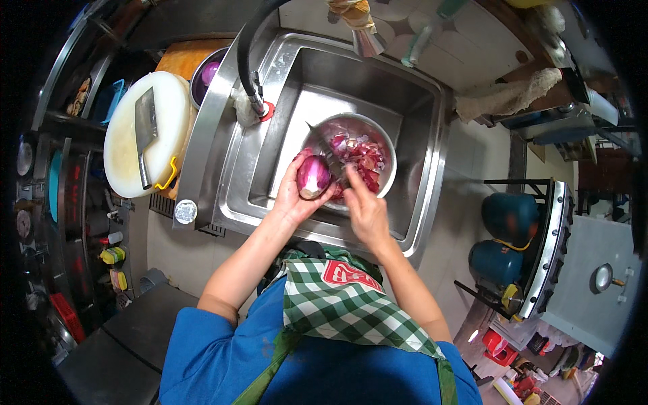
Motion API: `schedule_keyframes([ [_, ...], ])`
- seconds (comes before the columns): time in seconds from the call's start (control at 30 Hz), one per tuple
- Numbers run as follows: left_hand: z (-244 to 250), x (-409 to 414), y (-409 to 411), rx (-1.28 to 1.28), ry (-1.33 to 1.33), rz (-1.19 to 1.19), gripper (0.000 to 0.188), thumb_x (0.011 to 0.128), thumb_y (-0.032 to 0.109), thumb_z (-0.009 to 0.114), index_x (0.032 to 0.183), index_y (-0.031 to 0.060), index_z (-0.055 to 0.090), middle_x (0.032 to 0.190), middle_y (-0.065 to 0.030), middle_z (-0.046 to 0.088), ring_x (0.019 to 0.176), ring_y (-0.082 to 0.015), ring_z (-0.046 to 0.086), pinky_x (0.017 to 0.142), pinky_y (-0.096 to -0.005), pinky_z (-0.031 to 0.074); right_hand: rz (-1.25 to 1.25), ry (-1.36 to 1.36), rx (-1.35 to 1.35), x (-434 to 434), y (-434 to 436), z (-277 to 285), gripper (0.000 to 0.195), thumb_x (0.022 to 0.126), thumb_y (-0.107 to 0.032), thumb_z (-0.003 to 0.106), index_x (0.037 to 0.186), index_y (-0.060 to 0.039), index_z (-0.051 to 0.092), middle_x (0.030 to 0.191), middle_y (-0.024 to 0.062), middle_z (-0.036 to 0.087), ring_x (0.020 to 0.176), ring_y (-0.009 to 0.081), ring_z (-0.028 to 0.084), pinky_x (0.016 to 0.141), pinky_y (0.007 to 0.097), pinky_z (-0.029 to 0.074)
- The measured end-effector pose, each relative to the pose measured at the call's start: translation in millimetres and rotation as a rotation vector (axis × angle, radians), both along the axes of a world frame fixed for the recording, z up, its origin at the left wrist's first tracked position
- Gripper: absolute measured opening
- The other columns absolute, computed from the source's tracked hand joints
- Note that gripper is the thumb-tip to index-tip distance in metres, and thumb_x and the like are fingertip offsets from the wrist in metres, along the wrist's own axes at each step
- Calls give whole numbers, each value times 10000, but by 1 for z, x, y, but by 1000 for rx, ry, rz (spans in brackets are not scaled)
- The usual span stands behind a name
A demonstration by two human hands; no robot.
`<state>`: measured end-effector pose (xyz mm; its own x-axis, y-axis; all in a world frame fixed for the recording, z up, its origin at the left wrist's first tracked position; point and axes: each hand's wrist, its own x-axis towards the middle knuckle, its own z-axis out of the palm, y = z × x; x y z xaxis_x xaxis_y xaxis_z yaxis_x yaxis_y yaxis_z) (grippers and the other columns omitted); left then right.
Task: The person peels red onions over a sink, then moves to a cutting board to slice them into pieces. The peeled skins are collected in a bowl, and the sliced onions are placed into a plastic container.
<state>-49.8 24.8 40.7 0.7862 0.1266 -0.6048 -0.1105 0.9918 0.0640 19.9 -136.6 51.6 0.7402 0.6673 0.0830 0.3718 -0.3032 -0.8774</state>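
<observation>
My left hand [293,197] cradles a purple onion [313,177] over the near left edge of a round metal bowl [390,177]. A knife [324,144] is in my right hand [365,205], its blurred blade slanting up and left just beside the onion. Red onion skins [367,162] lie in the bowl, which sits inside a stainless steel sink [420,101]. The fingers of my right hand are blurred, and the knife's handle is mostly hidden by them.
Left of the sink, a cleaver [147,131] rests on a round white cutting board [119,152]. Behind the board, a metal pot [198,81] holds another purple onion [210,73]. A black faucet hose [243,55] arches over the sink's left rim. Gas cylinders [509,215] stand at right.
</observation>
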Motion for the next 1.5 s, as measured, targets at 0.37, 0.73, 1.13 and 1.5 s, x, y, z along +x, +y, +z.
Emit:
schedule_keyframes([
  [0.37, -10, 17, -5, -73, -65, -19, 340, 847, 307, 629, 1115, 180, 461, 1041, -135, 548, 830, -320, 608, 678, -408, 560, 131, -238, -112, -31, -7, 12, 546, 865, -235, 594, 1371, -155, 408, 715, 139, 599, 592, 309, 609, 537, 409, 480],
  [0.73, -10, 3, -17, 178, -44, -4, 355, 881, 274, 582, 1141, 45, 503, 1042, -149, 592, 897, -277, 613, 779, -403, 544, 74, -388, -161, -33, -3, 14, 604, 827, -243, 637, 1380, -187, 401, 645, 88, 518, 520, 265, 564, 486, 397, 470],
  [1.13, 25, -12, -11, -126, -310, -317, 598, 862, 440, 543, 1314, 70, 413, 1066, -229, 578, 902, -322, 605, 710, -350, 548, -247, -248, 71, 34, -11, 16, 417, 941, -212, 501, 1338, -95, 453, 665, 156, 586, 544, 212, 577, 525, 340, 452],
  [1.5, 0, -3, 1, 5, -276, -265, 520, 935, 419, 404, 1307, 56, 404, 1191, -260, 533, 969, -343, 607, 775, -485, 547, -197, -130, -207, 51, -8, -38, 430, 931, -278, 505, 1293, -46, 484, 665, 211, 596, 594, 303, 623, 553, 372, 467],
])
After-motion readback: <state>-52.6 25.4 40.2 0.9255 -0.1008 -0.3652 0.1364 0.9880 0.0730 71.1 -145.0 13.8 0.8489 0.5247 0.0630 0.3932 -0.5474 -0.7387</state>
